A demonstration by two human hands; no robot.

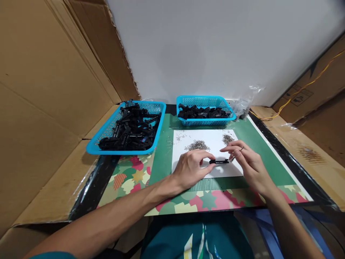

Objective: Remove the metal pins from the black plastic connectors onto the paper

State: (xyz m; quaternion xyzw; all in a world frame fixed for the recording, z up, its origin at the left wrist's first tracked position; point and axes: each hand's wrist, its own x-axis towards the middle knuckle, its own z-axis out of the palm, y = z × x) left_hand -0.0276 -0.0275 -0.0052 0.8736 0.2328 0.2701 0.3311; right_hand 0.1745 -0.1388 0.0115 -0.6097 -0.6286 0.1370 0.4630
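Observation:
My left hand [192,166] pinches one end of a small, long black plastic part [219,162] between thumb and fingertips, low over a white sheet [179,169]. At the part's other end is my right hand [250,163], its fingers closed around a thin metal tool [239,153] whose exact kind I cannot make out. The tool's lower tip comes close to the part; whether they touch is unclear. Behind my left hand lies a pile of tiny metal pieces [198,145], and a smaller pile [228,139] sits beyond my right hand.
A blue basket [93,147] full of black plastic parts stands on the left. Another blue basket [206,123] with black pieces is at the back, beside a clear plastic bag [242,106]. Cardboard walls [54,90] flank the table; a yellow cable [304,86] hangs at right.

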